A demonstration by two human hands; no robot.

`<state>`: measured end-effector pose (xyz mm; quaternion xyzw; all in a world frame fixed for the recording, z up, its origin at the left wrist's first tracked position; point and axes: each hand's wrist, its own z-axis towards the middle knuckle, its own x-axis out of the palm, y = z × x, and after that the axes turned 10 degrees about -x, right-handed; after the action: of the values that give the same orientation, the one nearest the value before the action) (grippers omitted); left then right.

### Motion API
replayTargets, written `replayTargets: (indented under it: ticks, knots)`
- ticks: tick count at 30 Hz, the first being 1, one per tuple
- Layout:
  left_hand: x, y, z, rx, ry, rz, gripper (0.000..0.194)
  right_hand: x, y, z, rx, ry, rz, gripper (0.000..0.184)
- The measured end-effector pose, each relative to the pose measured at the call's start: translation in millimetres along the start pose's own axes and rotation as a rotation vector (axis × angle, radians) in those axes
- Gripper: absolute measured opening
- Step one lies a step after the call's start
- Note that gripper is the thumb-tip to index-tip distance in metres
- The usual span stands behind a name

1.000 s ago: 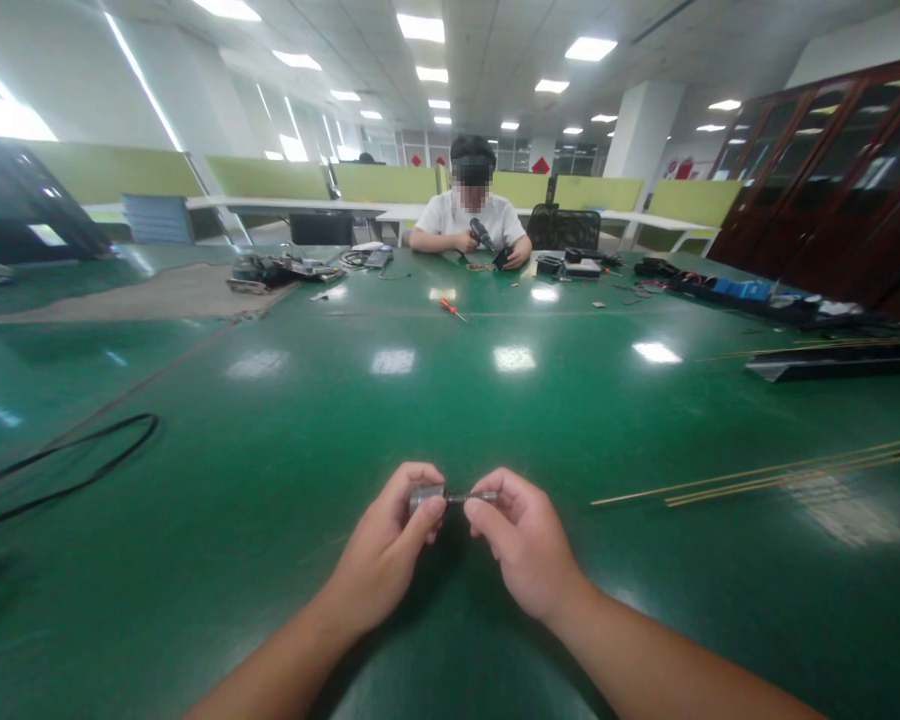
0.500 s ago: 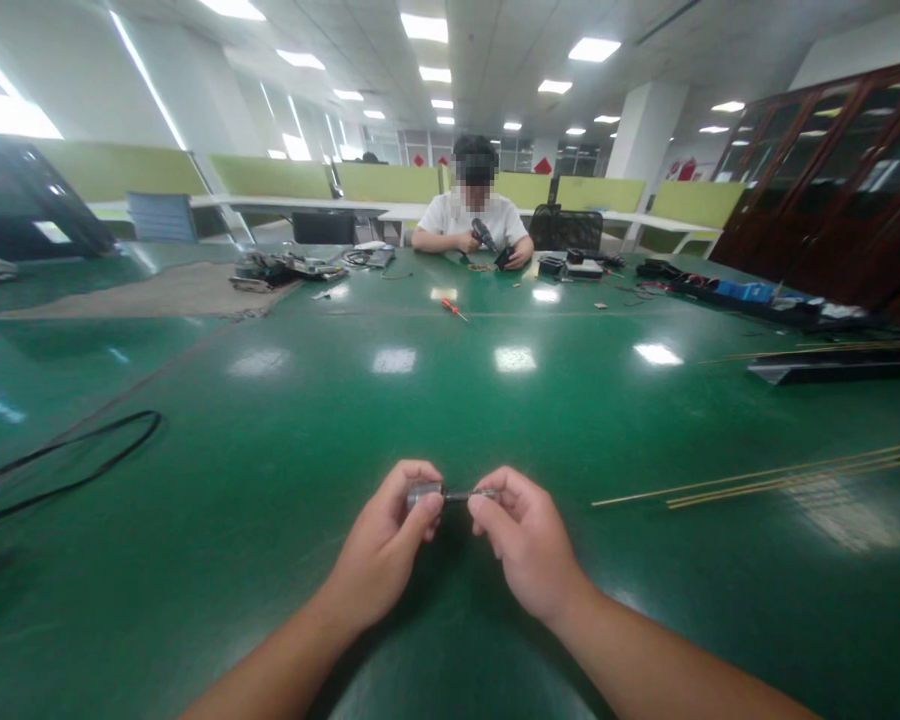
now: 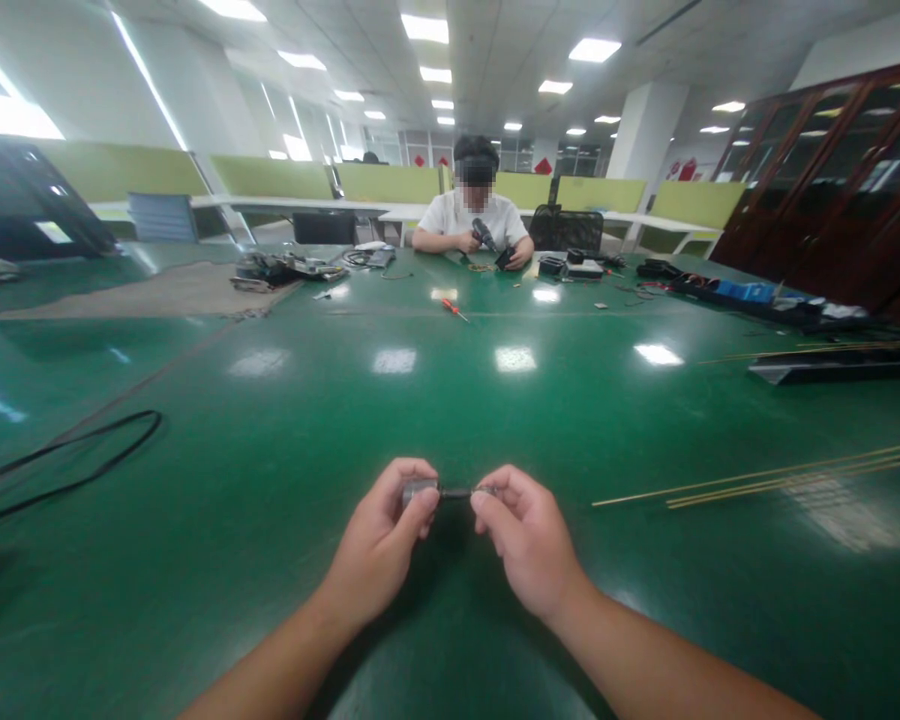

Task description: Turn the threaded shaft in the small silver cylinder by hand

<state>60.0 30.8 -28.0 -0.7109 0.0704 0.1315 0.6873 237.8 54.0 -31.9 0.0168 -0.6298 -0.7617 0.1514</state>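
Left hand: the person's left hand [image 3: 379, 530] grips a metal cylinder [image 3: 418, 488], thumb on the near side, fingers wrapped round the far side.
Right hand: right hand [image 3: 529, 545] pinches the right end of a thin dark rod [image 3: 456, 493] between thumb and fingers.
Rod: bridges the gap between the hands, roughly level, in line with the cylinder; both up over the table [image 3: 307, 420], mid-width, toward the near edge.
Fit: cylinder and rod are lined up, middle of rod exposed. Rod's left end is hidden at the fingers, so can't tell if it's seated, fixed or loose. No finished joint I can confirm.
Right side: brass-coloured rods [image 3: 757, 480] run to the right edge; dark metal channel [image 3: 832, 368] lies beyond them.
Left side: black cable [image 3: 112, 462] loops in from the left edge.
Farther out: orange-handled screwdriver [image 3: 454, 309] lying flat, no hand on it.
Far edge: co-worker [image 3: 433, 220] holding a drill-like tool [image 3: 484, 235].
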Motion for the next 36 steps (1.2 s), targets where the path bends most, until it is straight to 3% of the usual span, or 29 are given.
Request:
replayTargets:
  ticks: [36]
  knots:
    - [0.3,-2.8,-0.3,-0.012,-0.050,-0.065,0.028,0.0,-0.3,0.0,0.016,-0.059,0.028,0.021]
